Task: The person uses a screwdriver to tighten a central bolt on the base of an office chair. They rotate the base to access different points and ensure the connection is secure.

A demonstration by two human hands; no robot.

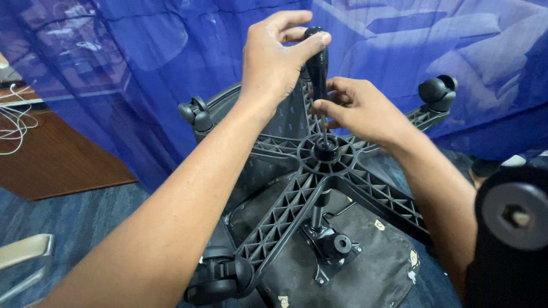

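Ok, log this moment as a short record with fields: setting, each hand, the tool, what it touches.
setting: overturned black office chair on grey carpet, blue plastic sheet behind
left hand: wrapped over the top of the black screwdriver handle
right hand: fingers pinching the thin metal shaft lower down
tool: upright, tip set into the round centre hub of the black ribbed five-arm plastic base
nearby: black caster wheels on the arm ends
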